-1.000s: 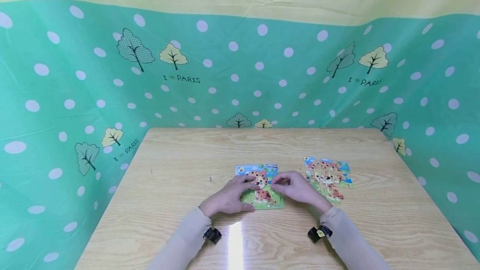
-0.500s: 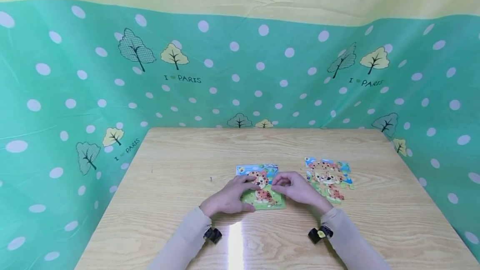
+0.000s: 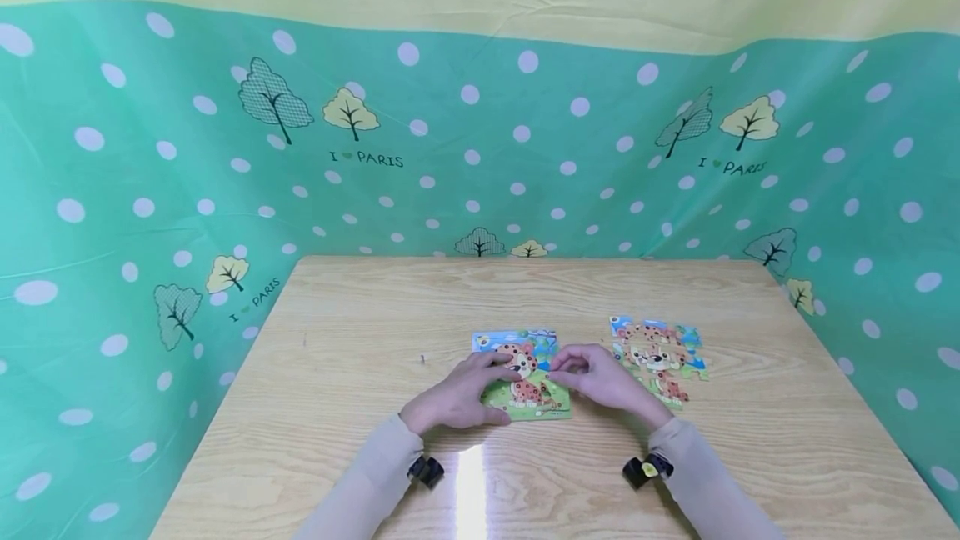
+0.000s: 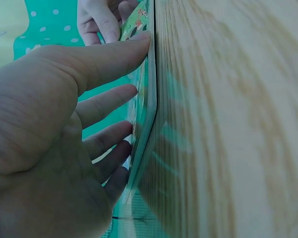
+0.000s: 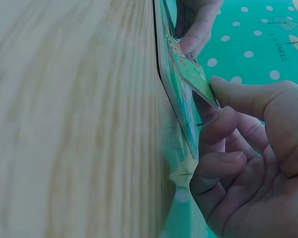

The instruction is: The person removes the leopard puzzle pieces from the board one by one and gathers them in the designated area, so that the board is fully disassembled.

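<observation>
A jigsaw board (image 3: 513, 338) with a leopard picture lies flat on the table in the head view. My left hand (image 3: 459, 394) rests over its left side, fingers spread; in the left wrist view the thumb (image 4: 116, 59) touches the board near its edge. My right hand (image 3: 592, 375) is at the board's right edge. Between its thumb and index finger it pinches a green puzzle piece (image 5: 196, 79), seen in the right wrist view tilted up off the board. How much of the piece still touches the board is hard to tell.
To the right, several joined puzzle pieces (image 3: 654, 357) form a partial leopard picture on the wooden table (image 3: 360, 315). A tiny dark object (image 3: 422, 358) lies left of the board. A green dotted curtain (image 3: 517, 165) hangs behind the table.
My right hand has shifted slightly right, and the piece at the board's right side now looks lifted and tilted. My left hand has stayed in place.
</observation>
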The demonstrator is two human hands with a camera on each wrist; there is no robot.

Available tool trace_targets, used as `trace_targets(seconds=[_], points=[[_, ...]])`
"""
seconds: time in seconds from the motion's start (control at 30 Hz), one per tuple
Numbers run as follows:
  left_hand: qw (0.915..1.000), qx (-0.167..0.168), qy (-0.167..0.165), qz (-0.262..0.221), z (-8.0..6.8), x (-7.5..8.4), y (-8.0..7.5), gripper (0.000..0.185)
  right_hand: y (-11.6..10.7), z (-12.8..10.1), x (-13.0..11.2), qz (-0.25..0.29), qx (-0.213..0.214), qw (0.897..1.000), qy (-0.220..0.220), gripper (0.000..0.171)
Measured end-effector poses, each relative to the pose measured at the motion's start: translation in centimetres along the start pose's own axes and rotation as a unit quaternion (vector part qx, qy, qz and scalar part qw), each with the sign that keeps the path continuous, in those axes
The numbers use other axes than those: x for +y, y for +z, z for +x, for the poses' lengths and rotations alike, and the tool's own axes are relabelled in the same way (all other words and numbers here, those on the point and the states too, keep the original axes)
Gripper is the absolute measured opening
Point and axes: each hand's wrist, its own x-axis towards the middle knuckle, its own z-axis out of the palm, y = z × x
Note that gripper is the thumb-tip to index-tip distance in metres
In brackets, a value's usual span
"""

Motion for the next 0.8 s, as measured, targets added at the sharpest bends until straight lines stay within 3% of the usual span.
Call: trace_targets(seconds=[0.8], points=[[1.0000, -0.001, 0.002, -0.004, -0.1, -0.1, 0.1, 0.065, -3.2, -2.1, 2.1, -0.003, 0.039, 0.999, 0.025, 0.025]])
